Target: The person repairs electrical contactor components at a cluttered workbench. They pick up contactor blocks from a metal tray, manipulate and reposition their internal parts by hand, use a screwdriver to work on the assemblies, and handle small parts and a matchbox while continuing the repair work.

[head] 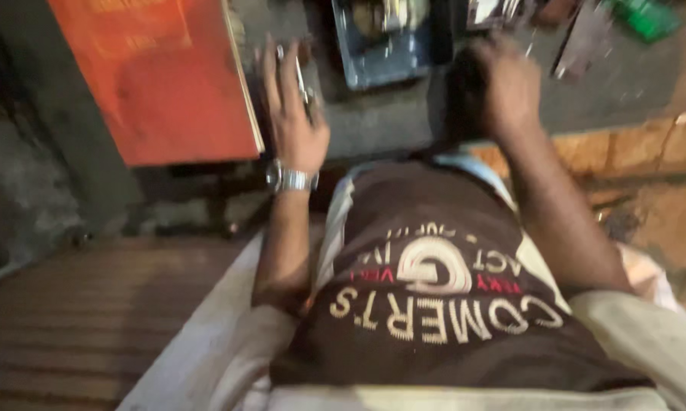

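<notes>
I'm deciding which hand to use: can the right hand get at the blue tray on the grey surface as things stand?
Probably yes. The right hand hovers beside the blue tray, near its right edge, with nothing visible between them. The picture is blurred, so I cannot tell whether it already touches it.

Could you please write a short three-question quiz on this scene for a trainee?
1. True or false: the left hand wears a wristwatch.
2. Which colour is the big flat panel beside the left hand? A green, B orange-red, C white.
3. Fill in: the right hand is beside a dark metal ____.
Key: 1 true. 2 B. 3 tray. The view is blurred; a thin metal piece seems to lie in the left grip, uncertainly.
</notes>
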### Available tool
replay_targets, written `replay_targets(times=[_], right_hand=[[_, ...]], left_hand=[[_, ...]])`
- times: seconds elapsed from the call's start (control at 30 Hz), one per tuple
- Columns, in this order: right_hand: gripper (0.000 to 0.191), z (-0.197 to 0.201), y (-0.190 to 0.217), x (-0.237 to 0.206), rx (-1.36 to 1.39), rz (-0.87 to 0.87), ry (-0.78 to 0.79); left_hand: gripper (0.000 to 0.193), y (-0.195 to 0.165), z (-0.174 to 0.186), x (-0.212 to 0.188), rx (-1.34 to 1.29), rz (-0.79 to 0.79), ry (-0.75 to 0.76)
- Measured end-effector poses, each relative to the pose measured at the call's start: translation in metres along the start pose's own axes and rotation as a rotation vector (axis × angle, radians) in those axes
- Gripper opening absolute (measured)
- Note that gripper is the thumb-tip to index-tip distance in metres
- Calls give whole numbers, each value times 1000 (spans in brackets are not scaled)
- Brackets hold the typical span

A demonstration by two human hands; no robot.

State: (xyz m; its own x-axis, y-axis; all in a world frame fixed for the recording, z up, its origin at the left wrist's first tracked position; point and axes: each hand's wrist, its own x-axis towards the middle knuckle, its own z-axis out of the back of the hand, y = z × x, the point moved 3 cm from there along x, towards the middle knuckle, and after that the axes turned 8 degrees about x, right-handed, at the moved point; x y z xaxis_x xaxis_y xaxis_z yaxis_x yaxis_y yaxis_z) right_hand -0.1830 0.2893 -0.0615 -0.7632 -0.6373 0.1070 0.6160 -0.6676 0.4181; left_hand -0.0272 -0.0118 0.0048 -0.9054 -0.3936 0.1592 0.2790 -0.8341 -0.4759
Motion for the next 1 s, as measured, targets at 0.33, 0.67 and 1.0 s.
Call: replay_targets(times=[0.33,0.67,1.0], right_hand=[[19,136,10,31,411,137,-293],[20,155,-63,2,345,-33,-581],[39,131,-94,-40,143,-252,-187]], left_hand=[[58,-64,22,-3,3,-205,7],[8,-80,7,34,125,-360,135],[7,-105,7,13,4,-332,187]])
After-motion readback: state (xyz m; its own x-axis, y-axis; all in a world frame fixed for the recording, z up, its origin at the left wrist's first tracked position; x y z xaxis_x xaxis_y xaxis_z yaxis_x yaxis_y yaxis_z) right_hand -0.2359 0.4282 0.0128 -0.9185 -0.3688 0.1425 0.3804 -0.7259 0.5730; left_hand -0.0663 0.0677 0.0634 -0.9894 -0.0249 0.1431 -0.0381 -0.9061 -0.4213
